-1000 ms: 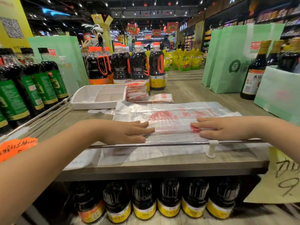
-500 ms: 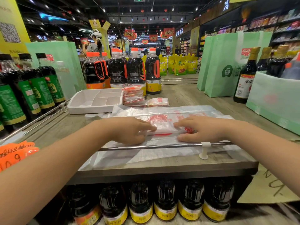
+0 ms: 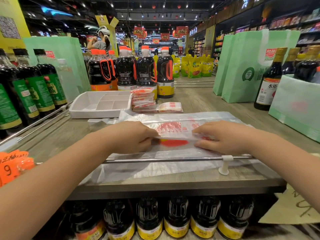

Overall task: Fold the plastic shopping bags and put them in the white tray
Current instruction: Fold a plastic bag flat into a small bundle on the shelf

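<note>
- Bag in work: the plastic bag lies flat on the tabletop, nearer to you than the white tray and off its right end. It is already narrowed to a long strip, red print uppermost.
- Left hand: the curled fingers pinch the raised edge of the strip at the end nearer the tray. Hold here so that the layers cannot slide apart as the fold turns over.
- Right hand: fingers and thumb pinch the same edge, further from the tray. The two hands sit close together with only the red print between them. This suggests a short end-over-end fold rather than a long crease.
- Unfolded bags: more clear bags are spread under the strip, on the near side of the tray. They probably serve as your supply, and working on top of them saves a reach.
- Folded bags: a leaning stack stands just beside the tray's right end; contact cannot be confirmed. One more folded packet lies to the right of the stack, further from the tray.
- Status: none of these packets sits in the tray, so judge the loading step as not yet done. Stacking beside the tray keeps the later transfer short.
- Caution: thin film tends to spring open. Press each fold flat before you let go of it.
</note>
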{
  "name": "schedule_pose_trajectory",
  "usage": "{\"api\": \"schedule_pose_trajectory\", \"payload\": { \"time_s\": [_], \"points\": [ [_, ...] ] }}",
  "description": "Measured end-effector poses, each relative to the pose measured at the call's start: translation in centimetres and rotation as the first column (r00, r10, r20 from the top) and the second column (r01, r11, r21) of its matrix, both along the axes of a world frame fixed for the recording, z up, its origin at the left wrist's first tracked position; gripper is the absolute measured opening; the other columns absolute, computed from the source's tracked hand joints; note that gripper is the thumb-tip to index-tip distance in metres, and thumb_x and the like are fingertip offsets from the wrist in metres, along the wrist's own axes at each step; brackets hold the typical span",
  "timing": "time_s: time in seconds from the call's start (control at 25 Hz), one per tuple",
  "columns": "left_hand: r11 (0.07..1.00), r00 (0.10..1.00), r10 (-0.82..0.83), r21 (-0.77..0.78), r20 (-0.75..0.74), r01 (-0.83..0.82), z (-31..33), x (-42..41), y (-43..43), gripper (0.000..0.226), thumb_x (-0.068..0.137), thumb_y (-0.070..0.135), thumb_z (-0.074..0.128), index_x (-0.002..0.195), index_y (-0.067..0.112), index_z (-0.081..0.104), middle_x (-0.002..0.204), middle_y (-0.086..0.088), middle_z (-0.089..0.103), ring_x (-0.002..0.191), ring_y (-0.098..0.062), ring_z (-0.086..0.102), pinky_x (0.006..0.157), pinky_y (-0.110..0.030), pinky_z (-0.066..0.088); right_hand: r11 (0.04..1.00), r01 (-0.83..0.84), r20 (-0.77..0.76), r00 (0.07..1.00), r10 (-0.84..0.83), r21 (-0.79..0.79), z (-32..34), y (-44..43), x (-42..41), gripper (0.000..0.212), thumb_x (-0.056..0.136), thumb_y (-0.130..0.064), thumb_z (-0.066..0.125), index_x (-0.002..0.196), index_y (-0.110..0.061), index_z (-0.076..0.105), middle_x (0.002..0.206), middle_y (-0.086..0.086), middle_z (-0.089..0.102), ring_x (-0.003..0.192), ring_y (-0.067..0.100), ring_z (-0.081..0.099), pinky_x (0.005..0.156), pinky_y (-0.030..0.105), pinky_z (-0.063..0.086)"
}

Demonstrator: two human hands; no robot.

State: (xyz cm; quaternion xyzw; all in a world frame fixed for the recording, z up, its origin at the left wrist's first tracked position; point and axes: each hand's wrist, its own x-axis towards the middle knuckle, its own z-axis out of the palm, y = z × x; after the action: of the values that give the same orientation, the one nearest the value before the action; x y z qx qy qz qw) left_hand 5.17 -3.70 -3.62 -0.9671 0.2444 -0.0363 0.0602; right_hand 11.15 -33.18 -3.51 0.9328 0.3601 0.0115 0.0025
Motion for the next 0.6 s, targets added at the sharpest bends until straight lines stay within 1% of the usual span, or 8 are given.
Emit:
{"api": "schedule_pose_trajectory", "payload": {
  "time_s": [0.12, 0.16, 0.2, 0.28, 0.32, 0.36, 0.48, 0.6],
  "points": [
    [0.997, 0.999, 0.036, -0.062, 0.008, -0.035, 0.2, -0.4, 1.0, 0.025, 0.100, 0.032, 0.047, 0.119, 0.033, 0.063, 0.096, 0.011, 0.068, 0.081, -0.009, 0.058, 0.073, -0.029, 0.049, 0.999, -0.028, 0.056, 0.998, 0.026, 0.032, -0.2, -0.5, 0.3, 0.035, 0.098, -0.050, 0.047, 0.132, -0.043, 0.054, 0.125, -0.022, 0.061, 0.116, 0.009, 0.057, 0.099, 0.035, 0.047],
    [0.996, 0.999, 0.050, -0.072, 0.019, -0.049, 0.1, -0.5, 1.2, 0.024, 0.099, 0.033, 0.049, 0.118, 0.033, 0.063, 0.095, 0.013, 0.067, 0.081, -0.008, 0.058, 0.073, -0.028, 0.049, 0.998, -0.042, 0.068, 0.997, 0.039, 0.037, -0.2, -0.5, 0.3, 0.031, 0.098, -0.046, 0.047, 0.127, -0.044, 0.057, 0.119, -0.022, 0.063, 0.112, 0.010, 0.059, 0.094, 0.035, 0.049],
    [0.995, 0.998, 0.054, -0.080, 0.026, -0.051, 0.1, -0.5, 1.3, 0.025, 0.098, 0.035, 0.051, 0.121, 0.035, 0.063, 0.102, 0.014, 0.068, 0.087, -0.008, 0.060, 0.078, -0.029, 0.051, 0.998, -0.048, 0.077, 0.996, 0.045, 0.041, -0.3, -0.5, 0.3, 0.029, 0.098, -0.044, 0.048, 0.124, -0.044, 0.059, 0.116, -0.023, 0.064, 0.109, 0.010, 0.059, 0.091, 0.034, 0.050],
    [0.995, 0.999, 0.033, -0.089, 0.015, -0.032, -0.2, -0.5, 1.2, 0.033, 0.099, 0.040, 0.051, 0.131, 0.038, 0.059, 0.125, 0.018, 0.064, 0.108, -0.007, 0.060, 0.094, -0.032, 0.050, 0.998, -0.049, 0.082, 0.996, 0.046, 0.042, -0.4, -0.5, 0.3, 0.030, 0.098, -0.042, 0.049, 0.124, -0.044, 0.062, 0.118, -0.026, 0.062, 0.108, 0.005, 0.058, 0.087, 0.027, 0.047],
    [0.996, 1.000, 0.020, -0.091, 0.001, -0.020, -0.4, -0.5, 1.2, 0.035, 0.099, 0.041, 0.050, 0.133, 0.038, 0.059, 0.130, 0.018, 0.062, 0.114, -0.007, 0.059, 0.098, -0.033, 0.049, 0.998, -0.053, 0.086, 0.995, 0.049, 0.038, -0.4, -0.5, 0.2, 0.030, 0.098, -0.042, 0.049, 0.124, -0.044, 0.063, 0.120, -0.028, 0.061, 0.108, 0.003, 0.057, 0.085, 0.025, 0.046],
    [0.995, 1.000, 0.007, -0.096, -0.011, -0.008, -0.5, -0.4, 1.1, 0.034, 0.101, 0.041, 0.048, 0.132, 0.036, 0.060, 0.130, 0.016, 0.063, 0.115, -0.008, 0.059, 0.099, -0.035, 0.048, 0.998, -0.057, 0.083, 0.995, 0.053, 0.042, -0.5, -0.6, 0.2, 0.029, 0.098, -0.044, 0.049, 0.122, -0.044, 0.064, 0.119, -0.028, 0.062, 0.106, 0.002, 0.057, 0.085, 0.025, 0.047],
    [0.984, 0.997, 0.028, -0.172, -0.070, -0.040, -0.2, -0.8, 1.7, 0.030, 0.101, 0.043, 0.046, 0.120, 0.031, 0.067, 0.111, 0.012, 0.069, 0.099, -0.009, 0.063, 0.090, -0.036, 0.050, 0.990, -0.073, 0.031, 0.997, 0.070, 0.124, -0.1, -1.0, 0.0, 0.029, 0.095, -0.055, 0.047, 0.109, -0.041, 0.067, 0.100, -0.025, 0.067, 0.091, -0.001, 0.060, 0.084, 0.031, 0.052],
    [0.964, 0.992, 0.066, -0.250, -0.111, -0.093, 1.5, -1.1, 3.0, 0.023, 0.097, 0.047, 0.053, 0.106, 0.031, 0.068, 0.095, 0.015, 0.069, 0.086, -0.002, 0.061, 0.082, -0.031, 0.050, 0.985, -0.051, -0.031, 0.998, 0.057, 0.167, 1.6, -1.5, 0.0, 0.030, 0.090, -0.061, 0.048, 0.104, -0.040, 0.064, 0.085, -0.025, 0.068, 0.078, -0.004, 0.061, 0.077, 0.030, 0.052]
  ]
}}
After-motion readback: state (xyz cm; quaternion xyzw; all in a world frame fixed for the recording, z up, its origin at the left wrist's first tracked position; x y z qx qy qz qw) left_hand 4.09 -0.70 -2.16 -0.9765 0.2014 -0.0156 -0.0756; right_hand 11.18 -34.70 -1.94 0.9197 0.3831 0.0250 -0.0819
